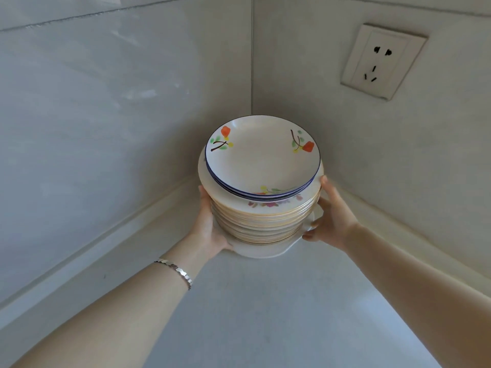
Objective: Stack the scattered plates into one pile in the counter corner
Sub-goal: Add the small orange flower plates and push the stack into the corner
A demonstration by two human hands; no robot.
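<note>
A tall pile of plates point(261, 219) stands in the corner of the pale counter point(265, 314). On top lie small cream plates with blue rims and orange flowers point(261, 158); under them are several wider cream plates with gold edges, and a broad white plate sits at the bottom. My left hand point(210, 224) presses against the pile's left side, with its fingers hidden behind the plates. My right hand point(330, 216) cups the right side, thumb at the upper rim and fingers by the bottom plate.
Two tiled walls meet just behind the pile. A white wall socket point(382, 61) sits on the right wall above it. A raised lip runs along the counter's back edges. A silver bracelet point(176, 269) is on my left wrist.
</note>
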